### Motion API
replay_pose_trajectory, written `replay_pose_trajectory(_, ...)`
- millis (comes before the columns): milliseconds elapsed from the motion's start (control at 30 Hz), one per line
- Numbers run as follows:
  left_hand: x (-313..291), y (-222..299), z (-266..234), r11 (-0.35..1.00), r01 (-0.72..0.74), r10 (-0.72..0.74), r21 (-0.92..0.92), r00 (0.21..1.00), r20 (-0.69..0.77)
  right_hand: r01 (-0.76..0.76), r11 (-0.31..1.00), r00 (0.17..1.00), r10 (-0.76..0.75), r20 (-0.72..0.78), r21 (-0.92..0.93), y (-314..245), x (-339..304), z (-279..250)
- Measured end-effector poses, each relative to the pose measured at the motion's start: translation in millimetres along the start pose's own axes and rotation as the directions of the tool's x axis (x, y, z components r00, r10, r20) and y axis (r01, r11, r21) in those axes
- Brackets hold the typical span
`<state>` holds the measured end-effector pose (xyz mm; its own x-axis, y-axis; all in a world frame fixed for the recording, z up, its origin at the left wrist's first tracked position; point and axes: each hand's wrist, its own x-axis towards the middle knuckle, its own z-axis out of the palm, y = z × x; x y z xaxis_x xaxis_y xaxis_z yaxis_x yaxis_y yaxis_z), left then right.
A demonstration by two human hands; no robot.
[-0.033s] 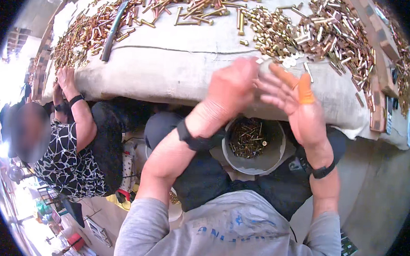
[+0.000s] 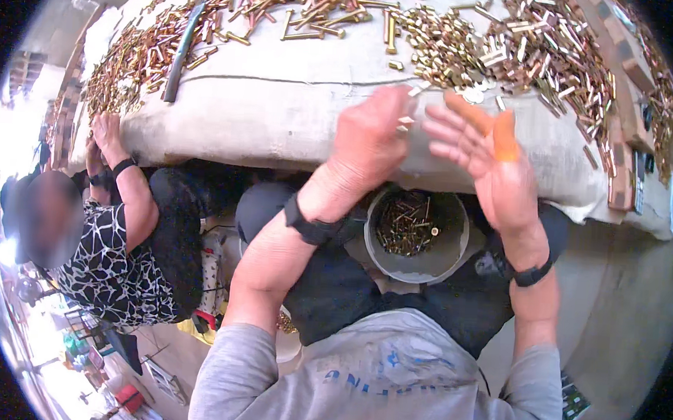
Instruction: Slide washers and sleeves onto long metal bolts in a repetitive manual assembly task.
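Note:
My left hand (image 2: 370, 139) is raised above the near edge of the cloth-covered table, its fingers curled closed. A small shiny metal piece (image 2: 406, 122) shows at its fingertips; blur hides its exact kind. To the right, my right hand (image 2: 491, 157) is open, palm turned up and fingers spread, with orange finger covers (image 2: 505, 137) on the thumb and one finger. Nothing shows in its palm. Just beyond both hands lies a heap of short brass-coloured fasteners (image 2: 440, 44). Below them, between my knees, a bucket (image 2: 456, 258) holds loose bolts (image 2: 405, 227).
Long bolts (image 2: 317, 4) are heaped at the table's back, with more metal pieces (image 2: 565, 58) at the right by a wooden edge (image 2: 621, 175). A dark bar (image 2: 178, 65) lies at left. A co-worker (image 2: 132, 252) sits on the left, hands at the table edge.
My hands have drawn apart. The left has shifted slightly left, and the small metal piece now shows at its fingertips.

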<state>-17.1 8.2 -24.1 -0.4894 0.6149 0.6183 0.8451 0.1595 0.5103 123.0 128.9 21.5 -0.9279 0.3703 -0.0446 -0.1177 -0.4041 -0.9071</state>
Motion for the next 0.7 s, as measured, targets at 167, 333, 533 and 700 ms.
replay_pose_trajectory(167,0.8,3.1,-0.1,0.997,0.034,-0.033,-0.067,0.999,0.018,-0.142,0.990,0.989,0.142,-0.032,0.015,20.5,10.7,-17.9)
replay_pose_trajectory(333,-9.4,24.4,1.4,0.934,-0.263,0.207,0.241,0.950,0.232,-0.150,0.984,0.989,0.148,-0.026,-0.096,17.8,1.3,-8.0)
replay_pose_trajectory(533,-0.4,12.2,-2.6,0.846,0.345,-0.229,-0.407,0.924,0.307,0.097,0.917,0.986,-0.143,-0.092,-0.387,10.0,13.8,-28.6)
replay_pose_trajectory(700,2.1,23.9,-11.5,0.640,0.564,-0.267,-0.522,0.800,0.537,0.130,0.872,0.984,-0.171,-0.043,-0.471,11.7,14.4,-24.2)
